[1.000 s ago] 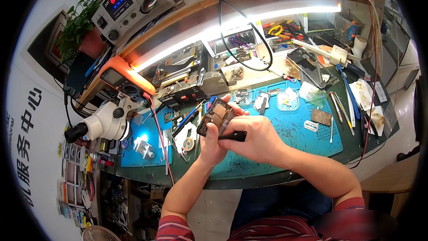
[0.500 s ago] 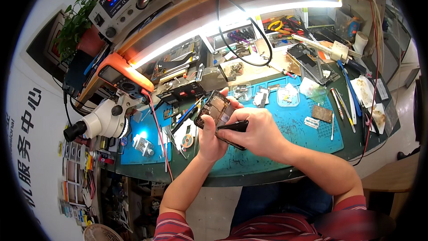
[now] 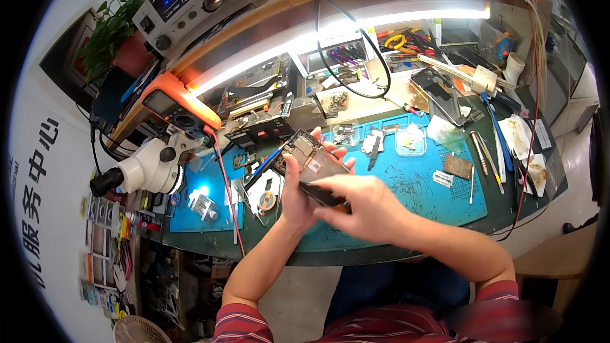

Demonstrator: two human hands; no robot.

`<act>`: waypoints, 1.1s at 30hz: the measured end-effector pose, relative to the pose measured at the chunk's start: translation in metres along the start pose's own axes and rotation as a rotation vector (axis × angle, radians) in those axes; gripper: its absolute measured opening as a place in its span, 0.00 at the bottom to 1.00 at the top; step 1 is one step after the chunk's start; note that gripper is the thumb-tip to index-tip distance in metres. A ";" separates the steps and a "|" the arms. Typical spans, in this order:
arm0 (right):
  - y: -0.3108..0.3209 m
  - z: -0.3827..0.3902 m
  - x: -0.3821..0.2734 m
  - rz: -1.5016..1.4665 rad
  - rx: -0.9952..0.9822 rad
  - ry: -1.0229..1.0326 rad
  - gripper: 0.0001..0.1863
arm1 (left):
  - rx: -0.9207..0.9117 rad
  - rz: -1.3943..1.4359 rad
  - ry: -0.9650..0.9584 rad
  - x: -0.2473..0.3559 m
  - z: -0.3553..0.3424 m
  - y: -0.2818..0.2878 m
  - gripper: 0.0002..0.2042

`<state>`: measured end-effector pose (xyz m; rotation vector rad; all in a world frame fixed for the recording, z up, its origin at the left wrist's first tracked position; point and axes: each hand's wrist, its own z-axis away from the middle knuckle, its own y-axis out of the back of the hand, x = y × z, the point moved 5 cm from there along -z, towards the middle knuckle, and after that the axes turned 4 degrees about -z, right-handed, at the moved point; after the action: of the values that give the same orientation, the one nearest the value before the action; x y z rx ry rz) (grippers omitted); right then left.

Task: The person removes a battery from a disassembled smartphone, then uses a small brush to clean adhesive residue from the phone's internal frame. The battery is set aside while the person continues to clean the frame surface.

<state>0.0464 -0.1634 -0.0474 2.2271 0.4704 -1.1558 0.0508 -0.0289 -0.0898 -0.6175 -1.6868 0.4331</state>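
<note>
An opened phone (image 3: pixel 311 159), its inner boards and a grey panel showing, lies tilted in my left hand (image 3: pixel 297 197). The left thumb presses along its near edge, and the fingers curl round the far side. My right hand (image 3: pixel 368 206) is at the phone's lower end, thumb and forefinger closed about a black flat piece (image 3: pixel 323 195). Whether that piece is apart from the phone or part of it I cannot tell, as the fingers cover much of it. Both hands are above the near edge of the blue work mat (image 3: pixel 406 200).
A microscope (image 3: pixel 143 171) and an orange multimeter (image 3: pixel 181 105) stand at the left. On the mat are a clear tray of small parts (image 3: pixel 411 140), a razor blade (image 3: pixel 443 179) and a cotton swab (image 3: pixel 472 185). A black cable (image 3: pixel 352 82) loops down from above.
My right hand has shifted slightly down, and its fingers now reach over the phone's lower end. The black piece raised in its pinch before is now lower, and more of the grey panel shows.
</note>
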 end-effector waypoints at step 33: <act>0.015 -0.015 0.006 0.674 0.316 0.458 0.06 | 0.084 0.195 0.133 0.008 0.010 0.000 0.34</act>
<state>0.0672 -0.1645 -0.0403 2.6158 -0.3140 -0.3823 0.0400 -0.0235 -0.0852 -0.7360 -1.4812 0.5863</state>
